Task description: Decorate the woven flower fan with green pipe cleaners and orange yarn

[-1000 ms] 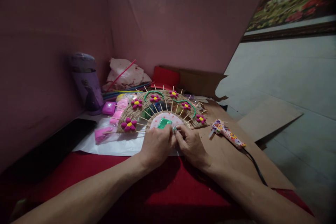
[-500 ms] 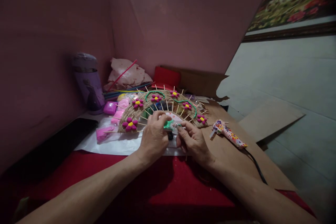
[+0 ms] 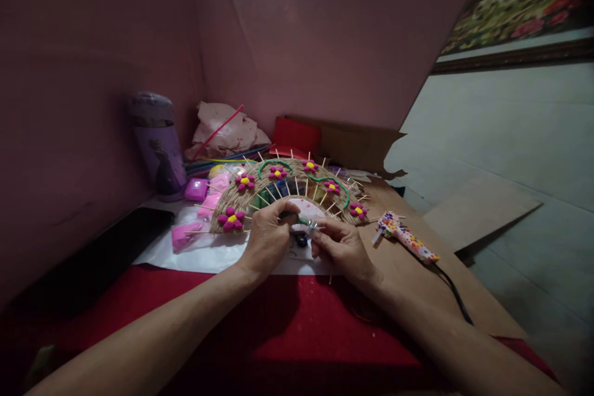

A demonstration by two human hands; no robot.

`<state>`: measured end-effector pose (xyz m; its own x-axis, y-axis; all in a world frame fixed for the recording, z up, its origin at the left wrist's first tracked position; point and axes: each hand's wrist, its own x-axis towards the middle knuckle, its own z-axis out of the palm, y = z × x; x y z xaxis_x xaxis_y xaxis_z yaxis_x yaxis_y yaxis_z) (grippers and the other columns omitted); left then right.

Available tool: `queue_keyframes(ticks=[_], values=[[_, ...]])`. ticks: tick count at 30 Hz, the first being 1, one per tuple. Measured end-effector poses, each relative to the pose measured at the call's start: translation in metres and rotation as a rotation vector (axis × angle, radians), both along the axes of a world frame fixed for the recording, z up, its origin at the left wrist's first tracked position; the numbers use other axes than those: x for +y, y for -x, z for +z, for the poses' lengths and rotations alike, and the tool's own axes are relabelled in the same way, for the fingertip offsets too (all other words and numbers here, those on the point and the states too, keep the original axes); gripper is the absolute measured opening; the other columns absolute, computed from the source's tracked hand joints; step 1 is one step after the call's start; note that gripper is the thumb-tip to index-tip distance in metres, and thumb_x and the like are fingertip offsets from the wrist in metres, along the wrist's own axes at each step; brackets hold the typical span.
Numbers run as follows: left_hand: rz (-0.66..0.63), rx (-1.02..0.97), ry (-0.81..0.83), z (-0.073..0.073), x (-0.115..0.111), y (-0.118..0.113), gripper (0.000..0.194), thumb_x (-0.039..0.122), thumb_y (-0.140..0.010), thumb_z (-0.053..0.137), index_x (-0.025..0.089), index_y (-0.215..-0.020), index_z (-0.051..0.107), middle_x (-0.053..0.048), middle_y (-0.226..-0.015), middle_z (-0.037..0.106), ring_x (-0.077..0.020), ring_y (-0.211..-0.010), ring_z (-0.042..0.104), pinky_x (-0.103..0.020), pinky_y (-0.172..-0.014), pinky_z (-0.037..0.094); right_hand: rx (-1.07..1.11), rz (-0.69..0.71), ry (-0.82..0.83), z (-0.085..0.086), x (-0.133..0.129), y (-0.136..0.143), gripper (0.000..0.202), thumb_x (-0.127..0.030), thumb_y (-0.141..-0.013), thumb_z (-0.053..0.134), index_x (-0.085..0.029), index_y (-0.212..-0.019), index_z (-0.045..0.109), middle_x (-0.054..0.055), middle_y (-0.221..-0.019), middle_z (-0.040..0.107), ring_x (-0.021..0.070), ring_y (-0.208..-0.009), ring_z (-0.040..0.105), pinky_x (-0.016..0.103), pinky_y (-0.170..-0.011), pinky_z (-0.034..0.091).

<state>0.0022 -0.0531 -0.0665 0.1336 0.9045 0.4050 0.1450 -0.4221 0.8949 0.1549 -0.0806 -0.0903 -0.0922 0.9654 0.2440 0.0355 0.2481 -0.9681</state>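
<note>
My left hand is closed, its fingertips pinching a piece of green clay, mostly hidden by the fingers. My right hand is closed on a crinkled clear plastic wrapper, and the green clay reaches into it. Both hands meet in front of a woven, half-ring fan shape with thin sticks poking out. Magenta flowers with yellow centres and a curly green strand decorate it. A small dark round thing lies under the hands.
On the left stand a purple tumbler and a black flat object. Pink clay packs lie beside the fan shape. At right, a flower-patterned glue gun with a black cord rests on brown cardboard. A pink panel rises behind.
The green clay showed as a wider lump in clear plastic between my hands; now only a thin part shows. My left fingers have curled around it, while the right hand stays by the plastic.
</note>
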Motion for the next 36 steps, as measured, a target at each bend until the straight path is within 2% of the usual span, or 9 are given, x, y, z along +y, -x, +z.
queue_keyframes(ticks=[4, 8, 13, 17, 21, 25, 28, 31, 36], values=[[-0.029, -0.046, 0.035, -0.001, 0.0, -0.001, 0.008, 0.015, -0.071, 0.053, 0.016, -0.073, 0.061, 0.001, -0.068, 0.059, -0.0109, -0.064, 0.054, -0.021, -0.058, 0.044, -0.001, -0.054, -0.093, -0.004, 0.0, -0.001, 0.031, -0.04, -0.075, 0.065, -0.017, -0.095, 0.071, -0.002, -0.049, 0.059, 0.004, -0.033, 0.032, 0.017, -0.031, 0.022], [-0.076, -0.061, 0.06, -0.003, 0.001, 0.0, 0.007, 0.018, -0.072, 0.055, 0.015, -0.074, 0.062, 0.0, -0.067, 0.059, -0.011, -0.061, 0.055, -0.021, -0.053, 0.045, -0.007, -0.025, -0.041, 0.002, -0.001, 0.0, 0.037, -0.042, -0.074, 0.066, -0.015, -0.099, 0.07, -0.002, -0.045, 0.058, 0.004, -0.03, 0.032, 0.017, -0.03, 0.023], [-0.105, -0.034, 0.089, -0.002, 0.001, 0.0, 0.009, 0.021, -0.074, 0.056, 0.015, -0.072, 0.063, 0.0, -0.061, 0.058, -0.0086, -0.05, 0.051, -0.019, -0.046, 0.042, -0.048, -0.105, -0.062, 0.005, 0.0, 0.001, 0.028, -0.039, -0.073, 0.066, -0.015, -0.088, 0.071, -0.003, -0.041, 0.054, 0.0069, -0.034, 0.041, 0.019, -0.034, 0.032], [-0.086, -0.049, 0.072, 0.002, 0.0, -0.001, 0.009, 0.02, -0.072, 0.057, 0.015, -0.069, 0.063, -0.001, -0.06, 0.059, -0.0081, -0.05, 0.05, -0.018, -0.043, 0.039, -0.118, -0.238, -0.286, 0.004, 0.001, -0.001, 0.013, -0.027, -0.072, 0.068, -0.02, -0.082, 0.073, 0.0, -0.062, 0.058, 0.0112, -0.056, 0.051, 0.023, -0.05, 0.044], [-0.079, -0.09, 0.107, 0.005, 0.0, -0.003, 0.008, 0.017, -0.069, 0.057, 0.014, -0.069, 0.064, 0.0, -0.059, 0.059, -0.0073, -0.048, 0.049, -0.018, -0.043, 0.038, -0.206, -0.26, -0.418, 0.007, 0.001, -0.002, 0.018, -0.022, -0.07, 0.069, -0.025, -0.087, 0.073, 0.002, -0.082, 0.053, 0.0124, -0.071, 0.05, 0.023, -0.055, 0.044], [-0.1, -0.173, 0.188, 0.007, 0.001, -0.003, 0.007, 0.013, -0.064, 0.058, 0.013, -0.068, 0.064, 0.001, -0.06, 0.06, -0.0068, -0.051, 0.05, -0.017, -0.045, 0.037, -0.215, -0.2, -0.404, 0.008, 0.002, -0.003, 0.017, -0.023, -0.073, 0.067, -0.024, -0.089, 0.071, 0.003, -0.09, 0.053, 0.0133, -0.077, 0.052, 0.023, -0.058, 0.046], [-0.097, -0.205, 0.247, 0.008, 0.001, -0.003, 0.009, 0.011, -0.061, 0.059, 0.013, -0.068, 0.064, 0.001, -0.061, 0.061, -0.0074, -0.053, 0.052, -0.017, -0.048, 0.039, -0.262, -0.145, -0.368, 0.007, 0.003, -0.003, 0.006, -0.024, -0.073, 0.066, -0.02, -0.077, 0.069, 0.003, -0.083, 0.057, 0.0139, -0.073, 0.053, 0.025, -0.06, 0.046], [-0.069, -0.212, 0.241, 0.009, 0.001, -0.003, 0.007, 0.013, -0.061, 0.061, 0.013, -0.067, 0.064, 0.0, -0.062, 0.061, -0.0078, -0.055, 0.052, -0.018, -0.049, 0.039, -0.242, -0.105, -0.289, 0.005, 0.003, -0.002, 0.009, -0.026, -0.074, 0.064, -0.017, -0.071, 0.066, 0.002, -0.074, 0.06, 0.0147, -0.07, 0.054, 0.026, -0.063, 0.046], [-0.117, -0.338, 0.321, 0.007, 0.003, -0.002, 0.022, 0.027, -0.063, 0.069, 0.012, -0.077, 0.061, 0.001, -0.062, 0.059, -0.008, -0.053, 0.053, -0.02, -0.05, 0.042, -0.032, -0.149, -0.155, 0.005, 0.004, -0.002, 0.015, -0.031, -0.072, 0.066, -0.016, -0.075, 0.063, -0.002, -0.061, 0.054, 0.0091, -0.051, 0.045, 0.021, -0.047, 0.038]])
